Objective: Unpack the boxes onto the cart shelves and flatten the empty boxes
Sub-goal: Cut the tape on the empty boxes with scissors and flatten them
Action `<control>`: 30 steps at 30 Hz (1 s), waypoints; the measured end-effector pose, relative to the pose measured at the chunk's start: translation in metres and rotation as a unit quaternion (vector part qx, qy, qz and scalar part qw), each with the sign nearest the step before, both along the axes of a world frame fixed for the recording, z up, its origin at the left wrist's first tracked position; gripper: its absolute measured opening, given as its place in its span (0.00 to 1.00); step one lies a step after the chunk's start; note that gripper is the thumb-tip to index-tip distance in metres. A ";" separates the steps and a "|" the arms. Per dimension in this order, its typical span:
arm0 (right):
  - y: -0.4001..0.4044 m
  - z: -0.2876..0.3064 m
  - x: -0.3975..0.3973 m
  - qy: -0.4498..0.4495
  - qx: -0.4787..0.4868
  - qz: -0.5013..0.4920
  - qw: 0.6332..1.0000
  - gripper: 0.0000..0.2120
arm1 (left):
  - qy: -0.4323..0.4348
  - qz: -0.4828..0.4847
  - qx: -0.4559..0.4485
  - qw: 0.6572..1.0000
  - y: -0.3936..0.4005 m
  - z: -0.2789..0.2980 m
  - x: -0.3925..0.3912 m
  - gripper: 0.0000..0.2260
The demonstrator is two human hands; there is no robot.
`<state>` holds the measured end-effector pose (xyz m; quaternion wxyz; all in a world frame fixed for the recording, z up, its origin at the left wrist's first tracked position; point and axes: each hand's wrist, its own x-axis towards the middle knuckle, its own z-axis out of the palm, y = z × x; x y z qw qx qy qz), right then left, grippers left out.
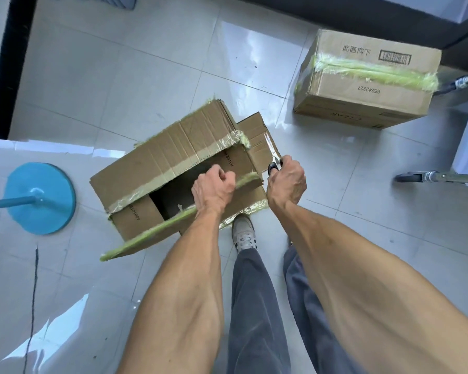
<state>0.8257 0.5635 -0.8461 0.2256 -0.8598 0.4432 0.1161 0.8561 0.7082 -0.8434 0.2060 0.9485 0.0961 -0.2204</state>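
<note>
- Under the left hand (214, 188), on the floor (135, 76) just ahead of the person's shoe (243, 232), lies the open box (173, 155); the fingers curl over the edge of its near flap (157, 230).
- Just right of that box, the right hand (287, 182) is closed round a dark-handled tool (274, 166), probably a cutter; its blade end is too small to make out.
- The inside looks dark and seems empty, so I judge the box light. The board is creased and limp, the flaps ragged with green tape.
- To flatten it, the taped bottom seam would likely need slitting; hold by a flap fold or a corner, not the frayed tape, which could tear or stick.
- Well beyond the right hand, the sealed box (368, 79) sits on the floor, taped shut, likely full and heavier; grip it low at opposite corners.
</note>
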 end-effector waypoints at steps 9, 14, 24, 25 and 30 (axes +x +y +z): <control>-0.027 0.021 -0.013 0.057 0.018 0.023 0.998 0.03 | 0.547 -0.153 0.050 0.821 -0.018 0.005 -0.095 0.33; -0.048 0.019 -0.022 0.077 0.024 0.035 0.996 0.09 | 0.249 -0.005 0.065 0.966 -0.039 0.003 -0.078 0.15; -0.112 0.011 -0.001 0.064 0.016 -0.029 0.997 0.08 | 0.063 -0.160 0.067 0.983 -0.132 -0.005 0.057 0.14; -0.121 0.008 0.005 0.058 0.044 -0.052 0.996 0.10 | 0.063 -0.163 0.065 0.983 -0.142 -0.006 0.063 0.15; -0.163 -0.012 0.043 0.037 0.102 -0.057 0.992 0.16 | 0.079 -0.194 0.055 0.976 -0.195 -0.016 0.092 0.19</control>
